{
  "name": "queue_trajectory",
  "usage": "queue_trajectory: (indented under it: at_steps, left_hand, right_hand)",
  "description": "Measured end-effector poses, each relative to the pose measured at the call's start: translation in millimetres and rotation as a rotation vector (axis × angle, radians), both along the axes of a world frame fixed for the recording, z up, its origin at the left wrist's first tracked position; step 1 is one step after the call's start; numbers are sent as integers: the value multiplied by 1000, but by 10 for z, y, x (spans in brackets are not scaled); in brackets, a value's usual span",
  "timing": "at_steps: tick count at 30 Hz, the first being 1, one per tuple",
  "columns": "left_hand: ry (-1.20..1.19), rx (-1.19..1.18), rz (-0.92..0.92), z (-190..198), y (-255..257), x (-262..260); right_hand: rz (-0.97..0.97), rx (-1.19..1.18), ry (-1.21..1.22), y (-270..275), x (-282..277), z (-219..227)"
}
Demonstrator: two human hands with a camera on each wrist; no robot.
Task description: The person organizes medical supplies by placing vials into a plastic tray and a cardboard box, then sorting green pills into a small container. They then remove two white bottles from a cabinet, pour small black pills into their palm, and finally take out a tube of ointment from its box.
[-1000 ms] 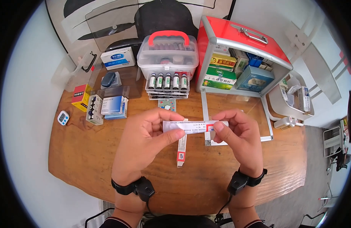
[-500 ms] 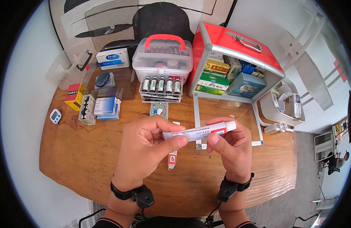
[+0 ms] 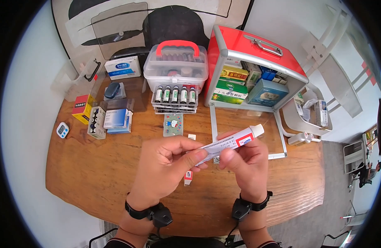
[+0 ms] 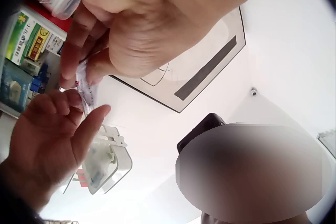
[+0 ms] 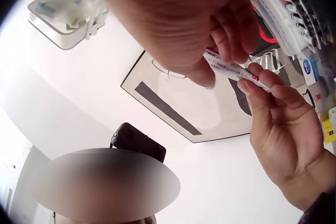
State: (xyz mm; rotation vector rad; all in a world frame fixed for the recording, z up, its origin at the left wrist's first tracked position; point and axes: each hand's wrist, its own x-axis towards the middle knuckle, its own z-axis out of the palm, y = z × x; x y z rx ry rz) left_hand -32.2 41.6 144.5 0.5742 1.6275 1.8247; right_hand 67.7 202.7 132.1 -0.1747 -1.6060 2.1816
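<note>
A white ointment tube (image 3: 227, 144) with small dark print and a red-and-blue label slants up to the right above the table. Its white cap (image 3: 257, 130) is on and points away to the right. My left hand (image 3: 163, 167) pinches the flat end between thumb and fingers. Nearer the cap, my right hand (image 3: 251, 167) holds the tube, thumb in front and fingers behind. Both wrist views show the tube (image 5: 231, 70) between the two hands. Beneath the hands lies a narrow red-and-white carton (image 3: 188, 178), partly hidden by the left hand.
At the back stand a clear case (image 3: 176, 68) with vials in front and a red medicine cabinet (image 3: 256, 49) full of boxes, its framed door (image 3: 214, 124) lowered onto the table. Medicine boxes (image 3: 116, 118) and a timer (image 3: 62, 129) sit left, a white basket (image 3: 304, 120) right.
The tube has tilted from nearly level to slanting up at the cap end. My right fingers have moved off the cap, and the red-and-blue label now shows more fully.
</note>
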Motion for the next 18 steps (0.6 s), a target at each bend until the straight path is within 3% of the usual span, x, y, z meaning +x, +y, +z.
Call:
queue_trajectory:
  at_steps: [2, 9, 11, 18]
  left_hand:
    - [102, 85, 51, -83, 28, 32]
    - [120, 29, 51, -53, 70, 85]
    - [67, 107, 94, -41, 108, 107]
    - [-19, 67, -37, 38, 39, 58]
  right_hand:
    - [27, 36, -47, -38, -26, -1]
    - [5, 2, -50, -100, -7, 13]
    - [-17, 2, -34, -94, -5, 13]
    - [-23, 21, 21, -88, -18, 32]
